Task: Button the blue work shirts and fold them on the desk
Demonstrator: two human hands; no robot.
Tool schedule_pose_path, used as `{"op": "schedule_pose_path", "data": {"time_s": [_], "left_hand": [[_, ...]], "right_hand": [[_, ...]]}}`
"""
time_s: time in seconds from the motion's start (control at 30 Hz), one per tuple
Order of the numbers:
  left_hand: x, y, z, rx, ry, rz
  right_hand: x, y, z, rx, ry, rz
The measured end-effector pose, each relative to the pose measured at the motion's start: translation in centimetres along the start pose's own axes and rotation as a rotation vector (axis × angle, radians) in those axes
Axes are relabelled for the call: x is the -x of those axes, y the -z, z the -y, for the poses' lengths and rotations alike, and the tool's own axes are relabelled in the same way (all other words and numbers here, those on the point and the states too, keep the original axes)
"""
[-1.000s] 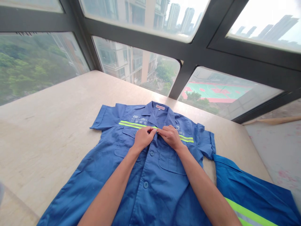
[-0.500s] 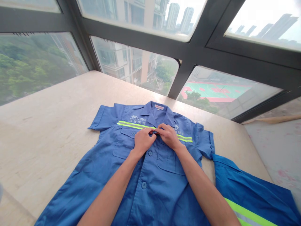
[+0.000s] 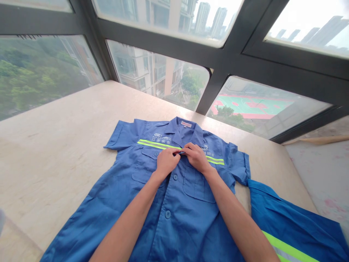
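A blue short-sleeved work shirt point(image 3: 152, 214) with a neon yellow reflective stripe across the chest lies flat, front up, on a beige stone ledge point(image 3: 54, 145). Its collar points toward the windows. My left hand point(image 3: 166, 162) and my right hand point(image 3: 196, 157) meet at the chest, just below the collar. Both pinch the shirt's front placket at the stripe, fingers closed on the fabric. Two buttons lower down the placket are fastened.
A second, brighter blue garment point(image 3: 289, 225) with a reflective stripe lies at the right, touching the shirt's sleeve. Dark-framed windows point(image 3: 226, 65) rise right behind the ledge. The ledge's right edge drops to a lower speckled floor point(image 3: 324, 174).
My hands stay pinched at the same spot on the placket; the fingers have shifted only slightly. The view has wobbled a little.
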State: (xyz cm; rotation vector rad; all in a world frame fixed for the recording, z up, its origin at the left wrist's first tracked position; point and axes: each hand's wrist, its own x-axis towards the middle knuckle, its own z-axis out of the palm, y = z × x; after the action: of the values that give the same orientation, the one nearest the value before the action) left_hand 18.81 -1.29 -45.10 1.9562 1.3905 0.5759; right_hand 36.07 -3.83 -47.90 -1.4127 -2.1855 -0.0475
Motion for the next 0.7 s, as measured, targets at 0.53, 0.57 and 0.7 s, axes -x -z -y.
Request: {"op": "schedule_pose_path", "data": {"time_s": [0.53, 0.57, 0.7], "left_hand": [[-0.44, -0.07, 0.62, 0.072, 0.009, 0.013], [-0.44, -0.06, 0.6, 0.073, 0.009, 0.019], [-0.49, -0.04, 0.55, 0.068, 0.016, 0.028]], "right_hand": [[-0.1, -0.05, -0.18, -0.141, -0.028, -0.028], [-0.1, -0.03, -0.17, -0.145, -0.027, -0.027], [-0.11, 0.04, -0.03, -0.127, -0.029, -0.016]]}}
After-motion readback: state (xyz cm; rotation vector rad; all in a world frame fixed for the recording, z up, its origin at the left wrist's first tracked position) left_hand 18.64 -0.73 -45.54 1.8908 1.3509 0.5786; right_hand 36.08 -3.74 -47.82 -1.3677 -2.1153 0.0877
